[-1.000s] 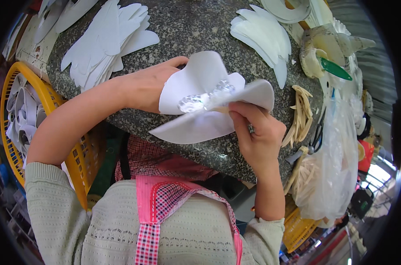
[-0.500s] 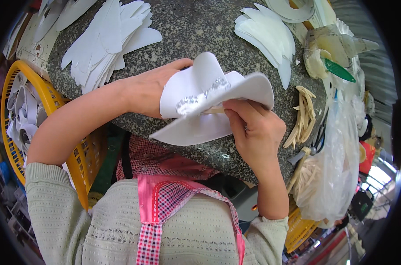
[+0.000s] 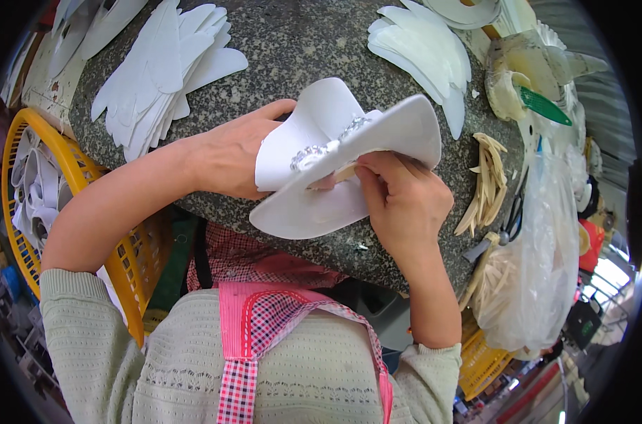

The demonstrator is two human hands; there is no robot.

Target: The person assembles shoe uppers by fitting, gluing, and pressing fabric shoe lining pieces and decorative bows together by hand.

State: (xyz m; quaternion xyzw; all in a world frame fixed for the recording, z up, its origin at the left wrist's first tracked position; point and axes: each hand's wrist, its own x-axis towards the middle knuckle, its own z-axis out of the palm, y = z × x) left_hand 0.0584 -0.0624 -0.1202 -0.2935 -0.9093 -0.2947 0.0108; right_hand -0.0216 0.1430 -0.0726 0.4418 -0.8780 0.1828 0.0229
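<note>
A white cowboy hat (image 3: 399, 134) with a silver sparkly band (image 3: 310, 157) is held tilted above the speckled stone tabletop (image 3: 300, 49), its opening towards my right side. My left hand (image 3: 229, 157) is closed round the crown, with the fingers largely behind it. At the hat's opening my right hand (image 3: 409, 205) pinches a thin beige strip (image 3: 346, 172) against the inner edge; its other fingers are hidden inside. Beside the strip a pinkish patch, possibly a fingertip, shows within the opening.
Stacked white cut pieces (image 3: 144, 78) lie at left, more white pieces (image 3: 430, 60) at right. Beige strips (image 3: 485, 184) and scissors (image 3: 513, 220) rest near the right edge. Beyond are a smeared container with a green-handled tool (image 3: 545, 106) and a plastic bag (image 3: 547, 261). A yellow basket (image 3: 67, 152) holds white pieces.
The hat has turned slightly, so more of its opening and the beige strip shows. My right hand has shifted a little left along with it. Both hands keep their hold.
</note>
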